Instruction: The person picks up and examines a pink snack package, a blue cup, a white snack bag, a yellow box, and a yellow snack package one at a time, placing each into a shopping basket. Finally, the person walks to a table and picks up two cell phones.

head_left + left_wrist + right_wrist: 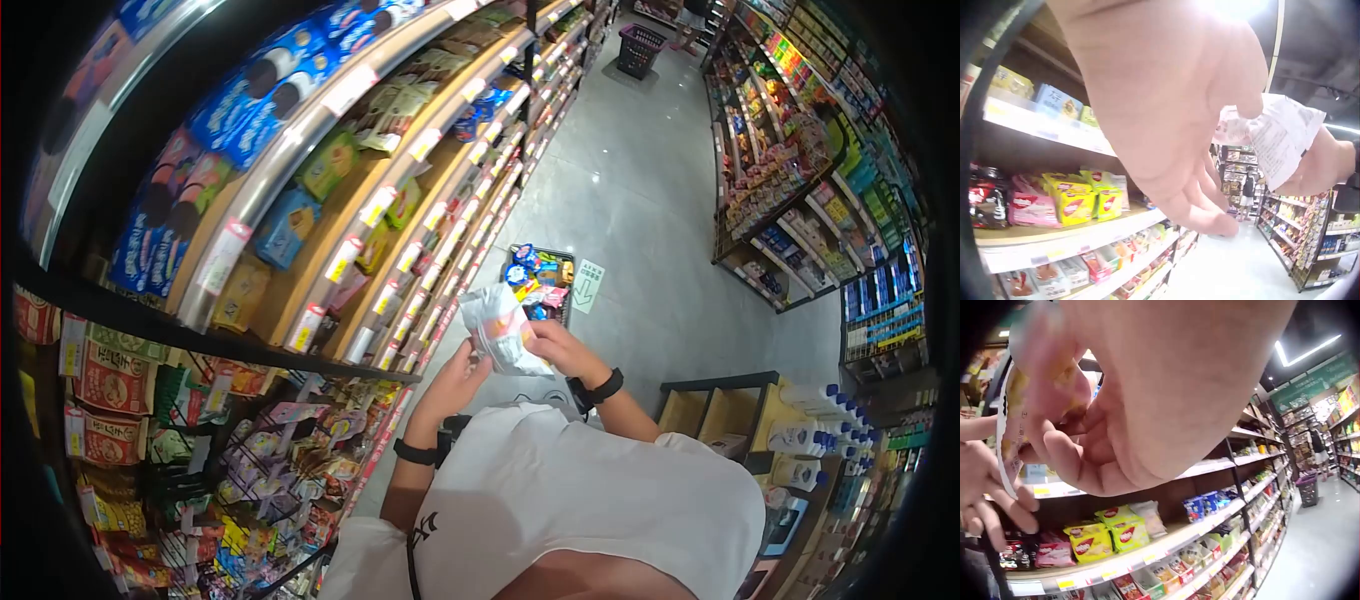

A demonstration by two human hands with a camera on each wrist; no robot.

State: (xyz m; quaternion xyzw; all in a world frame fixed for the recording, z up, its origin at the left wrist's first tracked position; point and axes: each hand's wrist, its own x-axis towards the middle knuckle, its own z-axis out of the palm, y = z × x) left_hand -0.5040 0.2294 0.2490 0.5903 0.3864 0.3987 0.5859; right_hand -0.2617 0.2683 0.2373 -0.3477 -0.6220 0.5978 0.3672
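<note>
A silver-white snack bag [500,332] with a pink and yellow patch is held up in front of the person's chest. The right hand [566,352] grips its right side, with curled fingers showing in the right wrist view. Small print covers the face of the bag [1284,134] seen from the left wrist. At the bag's left edge is the left hand [452,385]; its thumb overlaps the bag in the left wrist view. The fingers of this left hand [988,484] are spread and loose in the right wrist view.
A shopping basket [568,268] with several colourful packets stands on the floor beyond the bag. Shelves of packaged snacks [330,165] run along the left. More racks [790,190] line the right side. Farther up the aisle are a dark basket [640,50] and another person [1317,447].
</note>
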